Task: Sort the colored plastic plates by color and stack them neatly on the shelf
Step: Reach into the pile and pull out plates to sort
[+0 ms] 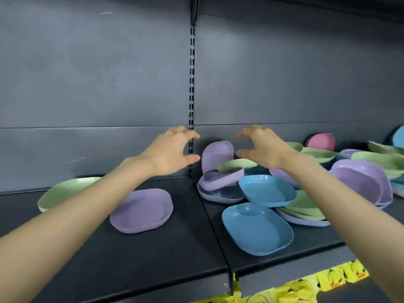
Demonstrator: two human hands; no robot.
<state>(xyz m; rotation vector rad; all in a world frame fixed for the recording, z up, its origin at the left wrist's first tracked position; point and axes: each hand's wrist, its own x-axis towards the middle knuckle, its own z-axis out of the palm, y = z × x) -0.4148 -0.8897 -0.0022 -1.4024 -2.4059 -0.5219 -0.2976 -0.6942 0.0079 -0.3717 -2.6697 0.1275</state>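
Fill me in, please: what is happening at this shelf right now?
A person is sorting plastic plates on a dark shelf. The left hand and right hand are both up and empty, fingers curved, close to a standing purple plate propped on edge against the back panel. On the left section lie a green plate and a flat purple plate. On the right, purple, blue and green plates sit in a mixed pile, with a pink plate behind.

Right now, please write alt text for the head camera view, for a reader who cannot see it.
A left hand and a right hand, both empty with fingers curved, reach toward an upright purple plate on a dark shelf. Mixed blue, green and purple plates lie jumbled at right.
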